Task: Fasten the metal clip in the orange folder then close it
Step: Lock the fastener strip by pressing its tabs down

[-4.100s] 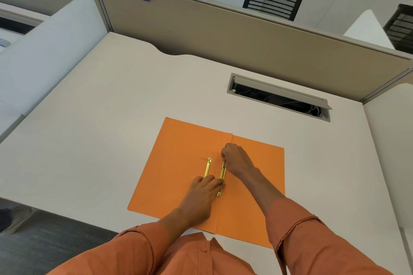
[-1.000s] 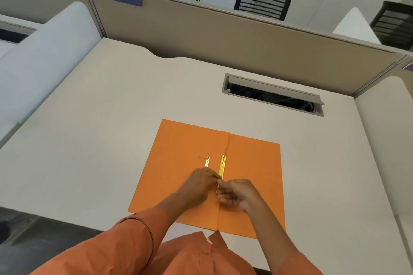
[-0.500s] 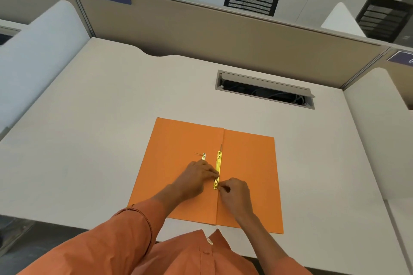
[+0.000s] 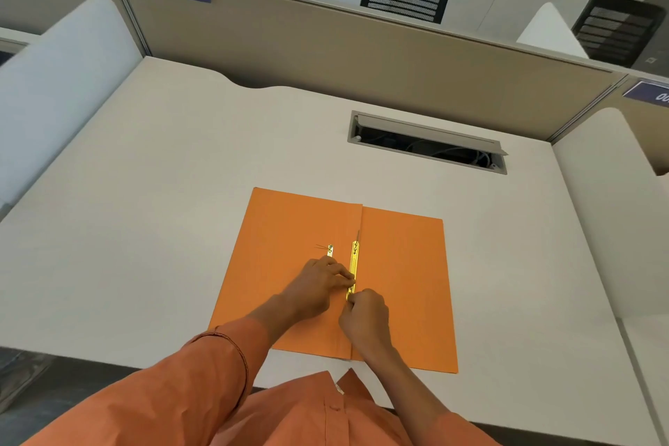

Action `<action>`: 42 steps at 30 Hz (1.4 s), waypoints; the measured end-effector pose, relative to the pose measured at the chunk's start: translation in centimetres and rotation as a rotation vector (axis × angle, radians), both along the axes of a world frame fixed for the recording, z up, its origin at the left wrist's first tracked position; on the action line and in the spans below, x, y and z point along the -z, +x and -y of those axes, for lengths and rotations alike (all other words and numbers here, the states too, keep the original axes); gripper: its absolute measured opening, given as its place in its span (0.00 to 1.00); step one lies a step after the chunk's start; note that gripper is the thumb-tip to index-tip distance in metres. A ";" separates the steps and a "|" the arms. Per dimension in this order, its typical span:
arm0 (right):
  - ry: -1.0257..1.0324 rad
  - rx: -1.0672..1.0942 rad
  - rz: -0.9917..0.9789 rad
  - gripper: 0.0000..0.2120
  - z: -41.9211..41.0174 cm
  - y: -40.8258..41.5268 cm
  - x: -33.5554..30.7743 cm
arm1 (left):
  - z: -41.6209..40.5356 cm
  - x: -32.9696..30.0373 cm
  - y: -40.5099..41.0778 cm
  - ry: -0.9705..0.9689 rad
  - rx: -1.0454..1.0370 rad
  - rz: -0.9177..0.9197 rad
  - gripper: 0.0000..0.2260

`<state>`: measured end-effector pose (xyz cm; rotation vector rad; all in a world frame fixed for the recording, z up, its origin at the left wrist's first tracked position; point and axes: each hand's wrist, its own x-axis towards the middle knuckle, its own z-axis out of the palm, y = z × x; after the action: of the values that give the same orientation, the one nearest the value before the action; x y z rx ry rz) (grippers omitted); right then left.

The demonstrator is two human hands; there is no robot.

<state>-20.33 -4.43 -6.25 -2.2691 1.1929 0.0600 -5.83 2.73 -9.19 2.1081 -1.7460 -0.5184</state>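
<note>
The orange folder (image 4: 286, 235) lies open and flat on the desk near the front edge. A gold metal clip bar (image 4: 354, 261) runs along the centre fold. A second short gold piece (image 4: 329, 250) shows just left of it, mostly hidden under my left hand. My left hand (image 4: 318, 282) rests on the left flap with its fingertips pinching the bar's middle. My right hand (image 4: 364, 315) is curled at the near end of the bar, fingers closed on it.
The pale desk (image 4: 144, 192) has a cable slot with a raised lid (image 4: 427, 141) behind the folder. Tan partition walls (image 4: 325, 47) bound the back, with white dividers left and right. The desk's front edge runs right by my body.
My right hand came from the bar's far end to its near end. Over the last second both hands stayed on the bar with only small shifts; the camera moved slightly.
</note>
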 end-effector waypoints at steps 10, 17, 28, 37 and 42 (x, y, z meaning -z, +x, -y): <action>0.021 0.129 0.015 0.13 -1.3 0.4 0.2 | 0.0 -0.4 -0.1 0.026 0.010 -0.005 0.26; -0.078 0.030 0.030 0.13 -2.6 -0.2 0.0 | 0.0 -0.4 -0.1 0.023 0.021 0.001 0.26; -0.158 -0.083 0.042 0.09 -2.6 -1.7 0.2 | -0.2 -0.3 -0.2 -0.001 0.023 0.026 0.27; -0.113 -0.060 0.099 0.10 -2.7 -2.4 -0.3 | -0.7 -0.5 -0.6 -0.015 0.017 0.044 0.27; -0.110 -0.020 0.115 0.10 -2.7 -2.9 0.6 | -0.9 -0.6 -1.3 -0.037 -0.020 0.045 0.26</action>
<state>-23.22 -1.74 -6.86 -2.3457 1.1380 -0.1306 -7.09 3.63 -8.60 2.1246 -1.7436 -0.4326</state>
